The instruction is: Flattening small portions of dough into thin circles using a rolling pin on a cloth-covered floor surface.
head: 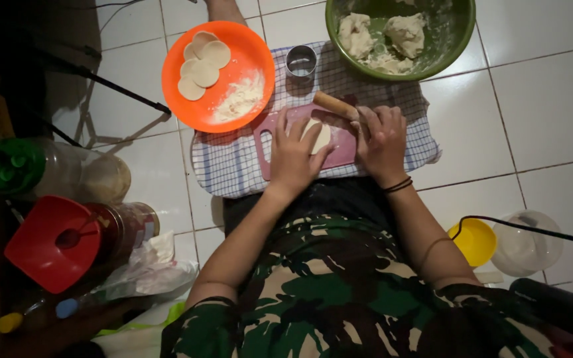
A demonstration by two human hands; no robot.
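White floor tiles carry a checked cloth (233,166); left hand (293,156) lies flat on dough (319,136), right hand (381,139) grips the rolling pin (334,105). Dough could stick, tearing.

Both hands (336,149) on wooden rolling pin (335,105), dough (318,137) on pink cutting board (339,147), checked cloth (233,166)

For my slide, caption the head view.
Two hands roll dough with a wooden pin on a pink board.

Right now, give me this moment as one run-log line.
left hand: flat on dough | right hand: on rolling pin | board: pink, on checked cloth | orange plate: dough discs
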